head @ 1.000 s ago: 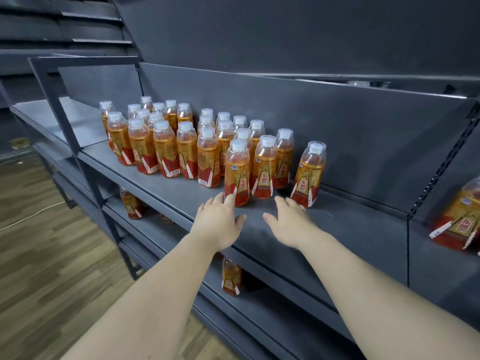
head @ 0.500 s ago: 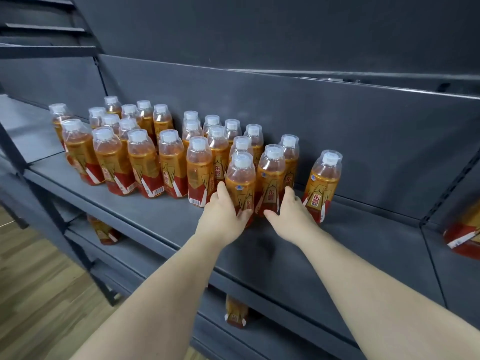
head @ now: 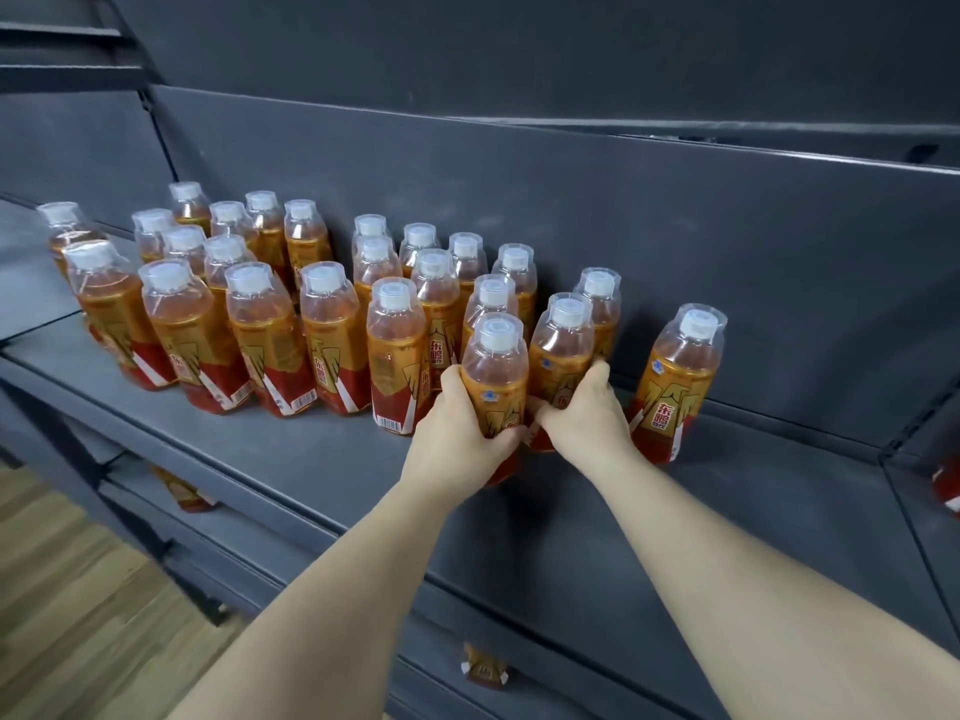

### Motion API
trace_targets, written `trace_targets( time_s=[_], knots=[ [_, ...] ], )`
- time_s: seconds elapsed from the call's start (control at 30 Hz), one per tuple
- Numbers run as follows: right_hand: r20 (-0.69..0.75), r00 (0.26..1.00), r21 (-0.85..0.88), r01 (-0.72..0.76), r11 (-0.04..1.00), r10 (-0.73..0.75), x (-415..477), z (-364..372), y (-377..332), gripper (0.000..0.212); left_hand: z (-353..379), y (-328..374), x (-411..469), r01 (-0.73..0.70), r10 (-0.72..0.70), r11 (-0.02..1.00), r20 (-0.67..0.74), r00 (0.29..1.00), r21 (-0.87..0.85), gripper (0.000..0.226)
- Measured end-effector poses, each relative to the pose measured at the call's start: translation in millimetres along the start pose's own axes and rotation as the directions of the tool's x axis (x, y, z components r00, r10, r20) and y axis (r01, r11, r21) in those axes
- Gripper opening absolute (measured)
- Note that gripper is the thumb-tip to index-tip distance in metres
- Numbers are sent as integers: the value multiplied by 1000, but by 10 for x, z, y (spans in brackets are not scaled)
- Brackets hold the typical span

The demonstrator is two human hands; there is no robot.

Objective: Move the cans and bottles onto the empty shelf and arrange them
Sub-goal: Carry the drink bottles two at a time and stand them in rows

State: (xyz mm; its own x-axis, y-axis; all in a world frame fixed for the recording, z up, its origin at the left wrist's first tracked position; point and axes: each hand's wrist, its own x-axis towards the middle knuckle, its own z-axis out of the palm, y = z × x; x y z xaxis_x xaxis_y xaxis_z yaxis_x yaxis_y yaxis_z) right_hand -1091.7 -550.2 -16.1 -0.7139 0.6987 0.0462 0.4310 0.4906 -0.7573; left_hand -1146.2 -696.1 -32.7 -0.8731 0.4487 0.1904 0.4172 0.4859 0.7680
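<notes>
Grey metal shelf (head: 675,511), head view: bare strip along the front edge ahead of the bottles, wide bare stretch on the right as far as the next bay (head: 930,532). Tight behind the rear row, upright back panel (head: 675,241). From the left end to the middle, amber drink bottles (head: 332,324) standing in close-packed rows, touching or nearly so. At the block's right front corner, left hand (head: 457,449) wrapped round the front bottle (head: 496,376), fingers curled behind it, thumb across its lower front. Just beside it, right hand (head: 587,423) gripping the neighbouring bottle (head: 561,356), thumb on the label, fingers round the far side; both bottles upright, bases hidden by the hands. Apart to the right, near the back panel, lone bottle (head: 675,387). Gold and red labels with white Chinese characters, readable as 东鹏 on the lone bottle; barcode (head: 390,422) low on the bottle left of the left hand; white caps under clear covers. Beneath, lower shelves (head: 291,558), one low bottle (head: 483,672) under the arms, another (head: 182,491) further left, both partly hidden. At the right border, part of a further bottle (head: 948,485). At lower left, wooden floor (head: 62,615).
</notes>
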Motion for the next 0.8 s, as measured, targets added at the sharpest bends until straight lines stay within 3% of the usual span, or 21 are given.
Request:
trace_targets(
  time_s=[0.3,0.57,0.8],
  knots=[
    [-57,997,57,-48,997,51,75,101,-9,75,-116,-146,108,-38,42,998,61,997,-55,85],
    [-73,997,67,-24,997,29,38,94,-18,70,-34,-27,-52,8,-10,999,-66,998,-36,102],
    [-104,994,75,-15,997,22,-116,59,36,73,-47,10,-11,-8,1,997,-90,996,-72,73]
  ],
)
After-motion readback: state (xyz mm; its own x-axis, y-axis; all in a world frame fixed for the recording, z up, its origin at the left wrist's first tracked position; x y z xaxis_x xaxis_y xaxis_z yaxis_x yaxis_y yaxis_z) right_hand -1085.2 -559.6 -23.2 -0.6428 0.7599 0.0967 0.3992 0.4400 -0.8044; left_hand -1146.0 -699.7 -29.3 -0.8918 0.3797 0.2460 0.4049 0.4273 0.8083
